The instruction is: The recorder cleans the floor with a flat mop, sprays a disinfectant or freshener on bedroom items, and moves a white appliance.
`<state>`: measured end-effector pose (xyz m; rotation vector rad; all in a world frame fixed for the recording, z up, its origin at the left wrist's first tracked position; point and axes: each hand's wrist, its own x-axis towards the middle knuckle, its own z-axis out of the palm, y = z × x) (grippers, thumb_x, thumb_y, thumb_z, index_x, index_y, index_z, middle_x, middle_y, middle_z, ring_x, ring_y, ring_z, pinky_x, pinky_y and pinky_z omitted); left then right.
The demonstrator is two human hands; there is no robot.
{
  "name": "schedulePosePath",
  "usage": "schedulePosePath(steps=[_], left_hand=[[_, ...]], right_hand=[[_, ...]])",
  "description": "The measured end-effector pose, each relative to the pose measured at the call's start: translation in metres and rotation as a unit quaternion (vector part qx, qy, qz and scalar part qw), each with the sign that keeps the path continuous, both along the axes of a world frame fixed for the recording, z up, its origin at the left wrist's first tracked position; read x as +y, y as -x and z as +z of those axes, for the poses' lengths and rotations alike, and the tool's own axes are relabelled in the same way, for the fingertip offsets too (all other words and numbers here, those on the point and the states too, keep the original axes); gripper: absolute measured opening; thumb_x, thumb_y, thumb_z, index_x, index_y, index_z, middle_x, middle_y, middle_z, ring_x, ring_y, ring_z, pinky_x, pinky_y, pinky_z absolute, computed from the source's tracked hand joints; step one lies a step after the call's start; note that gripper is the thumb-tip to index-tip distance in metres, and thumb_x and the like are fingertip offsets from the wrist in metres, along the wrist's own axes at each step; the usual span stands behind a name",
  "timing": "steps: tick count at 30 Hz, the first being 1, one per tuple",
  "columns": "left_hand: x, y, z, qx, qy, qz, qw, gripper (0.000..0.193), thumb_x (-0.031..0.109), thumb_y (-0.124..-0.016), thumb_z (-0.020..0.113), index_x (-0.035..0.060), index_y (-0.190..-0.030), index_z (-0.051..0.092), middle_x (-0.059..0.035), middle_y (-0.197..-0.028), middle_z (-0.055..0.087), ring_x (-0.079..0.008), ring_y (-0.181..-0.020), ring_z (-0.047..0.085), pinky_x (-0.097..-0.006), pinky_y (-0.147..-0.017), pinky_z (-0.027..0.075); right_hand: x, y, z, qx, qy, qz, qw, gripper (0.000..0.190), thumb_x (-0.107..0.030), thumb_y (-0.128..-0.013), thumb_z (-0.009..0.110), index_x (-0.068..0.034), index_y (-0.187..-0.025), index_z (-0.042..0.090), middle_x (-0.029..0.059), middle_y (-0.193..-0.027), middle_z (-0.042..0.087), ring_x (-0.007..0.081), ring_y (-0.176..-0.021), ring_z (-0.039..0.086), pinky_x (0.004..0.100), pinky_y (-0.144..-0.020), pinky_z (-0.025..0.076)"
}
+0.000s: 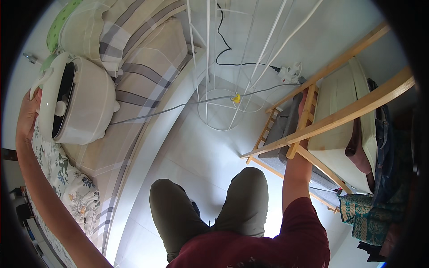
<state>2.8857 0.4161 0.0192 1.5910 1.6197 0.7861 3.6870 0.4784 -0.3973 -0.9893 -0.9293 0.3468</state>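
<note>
At the far left, my left hand [28, 115] is closed around the handle of a white electric cooking pot [88, 100]. The pot has a dark glass lid [63, 97] with a white knob, and its small feet face the bed. A grey power cord [174, 106] runs from the pot across to the right. My right arm reaches through a wooden rack [335, 122], whose bars hide most of my right hand [303, 100]. That hand is close to a white plug adapter [290, 72] by the wall; whether it touches anything cannot be seen.
A bed with a striped sheet [144, 83] and a floral quilt [80, 201] lies left. A white wire stand [207, 67] rises from the floor, with the cord passing it at a yellow clip [236, 98]. The rack holds a cream fabric bin [335, 134] and grey bags [281, 130].
</note>
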Motion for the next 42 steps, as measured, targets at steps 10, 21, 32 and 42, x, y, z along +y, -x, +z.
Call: schedulePosePath(steps=[10,21,32,42], left_hand=[[0.0,-0.002,-0.001,0.011,-0.003,0.006,1.0,0.066,0.049,-0.087,0.069,0.0027,-0.13,0.051,0.0006,-0.108,0.062,-0.0051,-0.091,0.057,-0.0209,-0.08,0.046],[0.009,0.014,-0.002,0.008,-0.001,0.013,1.0,0.064,0.047,-0.089,0.067,0.0023,-0.132,0.05,0.0007,-0.113,0.062,-0.0054,-0.094,0.056,-0.0216,-0.083,0.045],[0.006,0.004,-0.004,0.002,-0.023,0.018,1.0,0.06,0.049,-0.088,0.068,0.0043,-0.125,0.054,0.003,-0.097,0.061,-0.0028,-0.083,0.055,-0.0207,-0.073,0.046],[0.004,-0.002,-0.003,-0.06,-0.015,0.011,0.998,0.062,0.037,-0.087,0.072,-0.0029,-0.129,0.051,-0.0039,-0.105,0.066,-0.0083,-0.083,0.062,-0.0234,-0.074,0.052]], right_hand=[[-0.006,-0.005,-0.009,0.18,-0.082,0.183,0.963,0.033,-0.028,-0.094,0.061,-0.007,-0.119,0.062,0.0091,-0.121,0.063,0.0245,-0.117,0.056,0.0414,-0.103,0.043],[-0.002,-0.01,-0.005,0.252,-0.116,0.303,0.912,0.032,-0.026,-0.093,0.062,-0.007,-0.118,0.063,0.0079,-0.118,0.064,0.0235,-0.115,0.057,0.0402,-0.103,0.042],[0.02,-0.001,0.006,0.182,0.01,0.251,0.951,0.033,-0.034,-0.099,0.051,-0.007,-0.117,0.057,0.0072,-0.111,0.059,0.018,-0.103,0.053,0.0359,-0.093,0.043],[-0.057,0.05,0.008,0.111,0.13,-0.004,0.985,0.035,-0.028,-0.101,0.051,-0.007,-0.129,0.053,0.0069,-0.117,0.062,0.018,-0.119,0.054,0.0347,-0.106,0.041]])
